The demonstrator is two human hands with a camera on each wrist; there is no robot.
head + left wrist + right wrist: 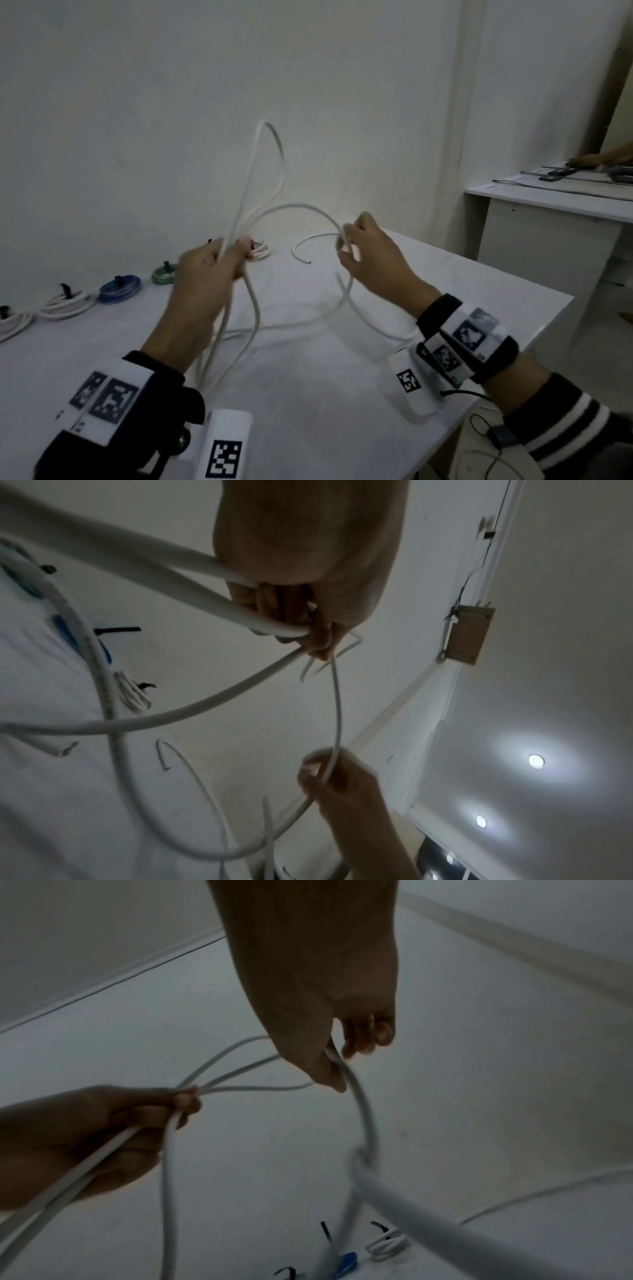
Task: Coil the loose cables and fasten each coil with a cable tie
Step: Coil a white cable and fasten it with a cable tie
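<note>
The white cable [301,209] hangs in big loose loops in the air above the white surface [308,394], between the two hands. The left hand [205,274] grips a bunch of loops, and the right hand [366,253] pinches one strand, with the free end [301,255] curling just left of it. The loops look springy, so I think they could pop out of the left hand and tangle if its grip gets weak. Finished coils [120,289] with ties lie far left.

Tied coils [118,289] line the table's [479,284] left edge; a second table [548,205] stands right.
</note>
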